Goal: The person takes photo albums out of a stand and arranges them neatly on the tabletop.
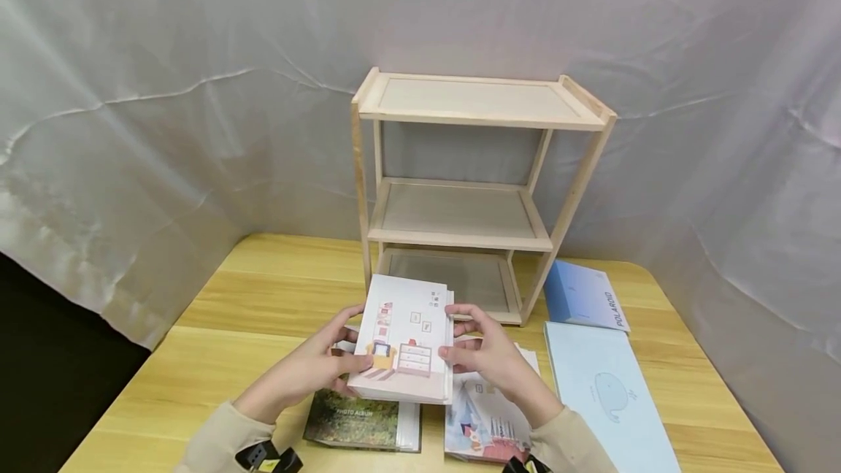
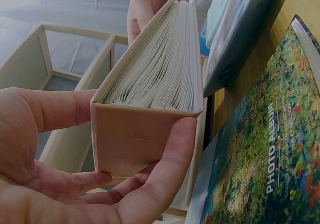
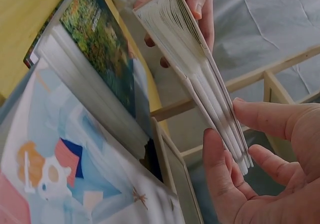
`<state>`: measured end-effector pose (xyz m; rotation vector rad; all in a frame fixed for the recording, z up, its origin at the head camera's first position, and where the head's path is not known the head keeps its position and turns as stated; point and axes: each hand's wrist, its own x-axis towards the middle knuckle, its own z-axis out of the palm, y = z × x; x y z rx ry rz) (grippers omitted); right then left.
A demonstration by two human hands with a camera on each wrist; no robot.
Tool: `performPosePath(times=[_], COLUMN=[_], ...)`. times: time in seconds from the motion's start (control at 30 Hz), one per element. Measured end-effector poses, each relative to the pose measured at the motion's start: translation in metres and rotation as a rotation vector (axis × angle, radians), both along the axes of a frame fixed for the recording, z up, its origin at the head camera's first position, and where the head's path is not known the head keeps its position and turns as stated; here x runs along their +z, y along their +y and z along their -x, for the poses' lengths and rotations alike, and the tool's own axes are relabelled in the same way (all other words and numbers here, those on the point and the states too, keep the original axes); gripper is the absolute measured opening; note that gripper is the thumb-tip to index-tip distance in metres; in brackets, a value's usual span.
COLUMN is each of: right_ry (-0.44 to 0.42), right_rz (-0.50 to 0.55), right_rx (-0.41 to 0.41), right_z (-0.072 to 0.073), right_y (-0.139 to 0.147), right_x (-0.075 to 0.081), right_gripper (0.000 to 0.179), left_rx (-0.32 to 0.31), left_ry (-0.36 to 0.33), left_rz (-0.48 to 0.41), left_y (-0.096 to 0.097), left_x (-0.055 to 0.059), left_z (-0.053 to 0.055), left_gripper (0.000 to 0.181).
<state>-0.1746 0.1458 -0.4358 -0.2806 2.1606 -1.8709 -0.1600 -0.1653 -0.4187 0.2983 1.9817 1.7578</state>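
A thick photo album (image 1: 401,327) with a pale cover, printed with an armchair and a chest of drawers, is held up between both hands. My left hand (image 1: 322,360) grips its spine side, thumb on one cover and fingers on the other. The left wrist view shows the plain beige spine (image 2: 132,139) and the fanned page edges (image 2: 155,64). At the opposite edge, my right hand (image 1: 489,349) pinches the covers between thumb and fingers. Below lie a green floral album (image 1: 355,414) marked PHOTO ALBUM and another illustrated album (image 1: 486,414), partly hidden by my right arm.
Behind the album stands a three-tier wooden shelf (image 1: 460,236) with bare boards. On the right of the wooden table (image 1: 256,298) lie a light blue album (image 1: 611,393) with a whale drawing and a blue box-like POLAROID album (image 1: 588,294). Grey curtain (image 1: 197,93) hangs around.
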Motion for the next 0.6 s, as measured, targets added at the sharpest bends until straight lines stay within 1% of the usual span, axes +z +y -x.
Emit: performPosePath(times=[0.13,0.3,0.47,0.6], right_ry=[-0.008,0.015,0.009,0.003], right_rz=[0.004,0.009,0.011,0.004], right_rx=[0.009,0.028,0.031,0.037], right_z=[-0.003,-0.005,-0.006,-0.004], right_y=[-0.002,-0.006,-0.009,-0.012], right_x=[0.001,0.005,0.007,0.007], right_gripper=[0.068,0.068,0.067,0.066], left_rx=[0.003,0.000,-0.003,0.002], left_ry=[0.001,0.016,0.011,0.029], left_rz=[-0.005,-0.009,-0.019,-0.015], left_y=[-0.003,-0.007,-0.010,-0.013], left_x=[0.000,0.002,0.003,0.004], left_z=[-0.003,-0.007,-0.011,-0.013], left_gripper=[0.091,0.092,0.092,0.091])
